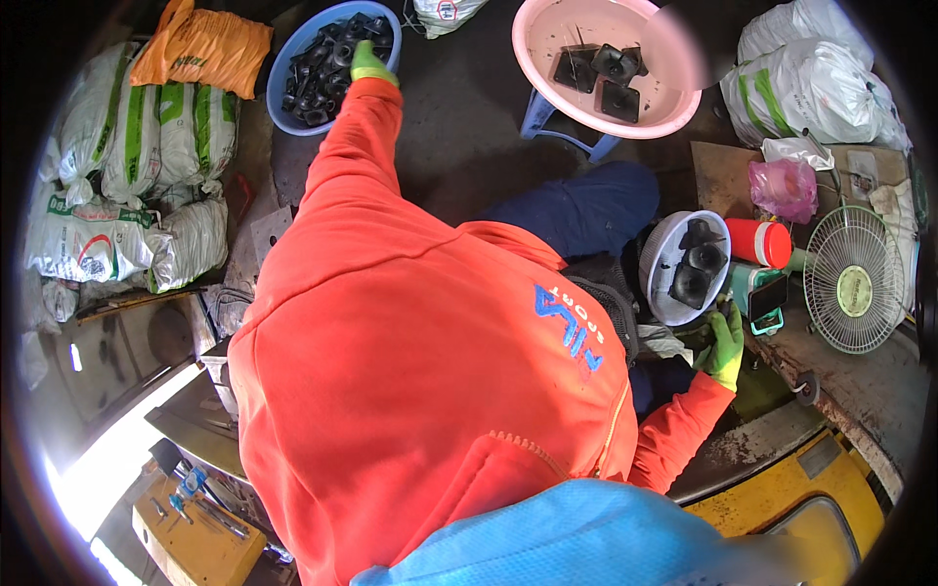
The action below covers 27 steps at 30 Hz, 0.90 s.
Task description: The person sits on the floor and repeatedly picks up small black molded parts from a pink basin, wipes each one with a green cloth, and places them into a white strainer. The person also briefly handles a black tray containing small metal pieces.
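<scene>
green-gloved, the left hand (371,64) reaches over black parts (318,73) in a blue basin (277,103) beneath it, a white basket (657,264) sits just beside the right hand (725,344), and i cannot tell either grip.

1. This looks like a workshop.
2. Hand tools (223,520) lie on a yellow block (181,555) at lower left.
3. Black parts (327,73) fill a blue basin (274,90); more lie in a pink basin (543,49).
4. White sacks (132,146) are piled at left.
5. A fan (855,290) stands on a worn bench (860,383) near yellow machinery (777,488).
</scene>
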Motion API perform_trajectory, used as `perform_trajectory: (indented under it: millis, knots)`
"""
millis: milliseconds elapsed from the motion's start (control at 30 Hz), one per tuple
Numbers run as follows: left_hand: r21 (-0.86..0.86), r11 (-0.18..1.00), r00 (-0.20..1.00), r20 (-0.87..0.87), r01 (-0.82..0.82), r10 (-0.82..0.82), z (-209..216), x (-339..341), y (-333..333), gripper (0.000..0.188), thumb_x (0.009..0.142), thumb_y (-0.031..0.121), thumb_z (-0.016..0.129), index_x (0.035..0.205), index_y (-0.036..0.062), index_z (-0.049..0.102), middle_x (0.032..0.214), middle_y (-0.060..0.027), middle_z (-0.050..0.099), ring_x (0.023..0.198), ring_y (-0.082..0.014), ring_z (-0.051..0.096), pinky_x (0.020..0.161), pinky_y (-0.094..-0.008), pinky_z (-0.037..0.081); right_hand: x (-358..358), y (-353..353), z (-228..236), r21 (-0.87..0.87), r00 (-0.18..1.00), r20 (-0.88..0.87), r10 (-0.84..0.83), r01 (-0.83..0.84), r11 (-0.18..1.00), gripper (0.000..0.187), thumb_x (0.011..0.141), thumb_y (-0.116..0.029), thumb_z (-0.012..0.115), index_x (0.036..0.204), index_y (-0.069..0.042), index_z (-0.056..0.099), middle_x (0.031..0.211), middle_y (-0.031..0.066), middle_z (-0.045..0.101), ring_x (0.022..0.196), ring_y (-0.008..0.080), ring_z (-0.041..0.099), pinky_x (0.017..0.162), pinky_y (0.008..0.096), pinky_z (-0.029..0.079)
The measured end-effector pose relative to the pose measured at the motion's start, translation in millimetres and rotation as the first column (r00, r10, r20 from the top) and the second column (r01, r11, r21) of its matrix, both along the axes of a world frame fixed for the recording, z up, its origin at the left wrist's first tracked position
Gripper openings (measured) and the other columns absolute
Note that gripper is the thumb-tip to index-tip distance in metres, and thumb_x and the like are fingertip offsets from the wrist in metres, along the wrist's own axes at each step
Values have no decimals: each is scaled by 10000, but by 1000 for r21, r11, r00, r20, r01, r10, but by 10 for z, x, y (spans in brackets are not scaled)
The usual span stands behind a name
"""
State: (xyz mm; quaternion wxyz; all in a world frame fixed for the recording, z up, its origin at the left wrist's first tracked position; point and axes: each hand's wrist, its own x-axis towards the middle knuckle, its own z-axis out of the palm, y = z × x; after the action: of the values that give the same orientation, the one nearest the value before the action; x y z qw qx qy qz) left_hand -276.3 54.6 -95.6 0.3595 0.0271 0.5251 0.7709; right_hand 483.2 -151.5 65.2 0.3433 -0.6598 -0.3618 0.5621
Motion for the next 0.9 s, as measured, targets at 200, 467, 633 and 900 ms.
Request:
perform_trajectory:
  millis: [200, 467, 633, 900]
  knots:
    - [-23, 648, 618, 326, 761, -715, 366, 1964, -111, 416, 939, 311, 531, 1297, 100, 545, 1197, -130, 600, 988, -304, 588, 908, -442, 454, 75, -161, -98, 42, 826, -425, -370, 427, 903, 412, 986, -208, 513, 1382, -109, 454, 923, 22, 551, 732, 155, 512, 630, 286, 453]
    - [-44, -364, -362, -269, 930, -893, 1154, 4485, -240, 441, 972, 281, 551, 1301, -13, 559, 1077, -104, 661, 927, -164, 631, 820, -279, 499, 191, -512, -34, 144, 676, -506, -536, 679, 720, 305, 949, -305, 574, 1208, -144, 582, 887, 22, 581, 677, 147, 521, 560, 265, 397]
    - [-649, -357, -740, -574, 672, -350, 1109, 5748, -151, 525, 889, 371, 600, 1280, 20, 591, 1178, -147, 647, 1036, -219, 617, 923, -327, 464, 175, -653, 85, 168, 550, -596, -585, 798, 579, 219, 944, -239, 579, 1119, -109, 600, 844, 71, 599, 684, 188, 544, 588, 304, 448]
    - [-888, -25, -782, -391, 459, -486, 302, 6443, -118, 424, 849, 285, 505, 1143, 21, 658, 1161, -270, 631, 1113, -422, 588, 947, -468, 454, 109, -712, 196, 155, 601, -475, -643, 776, 611, 229, 920, -203, 606, 1109, -75, 598, 849, 42, 591, 601, 136, 529, 521, 283, 427]
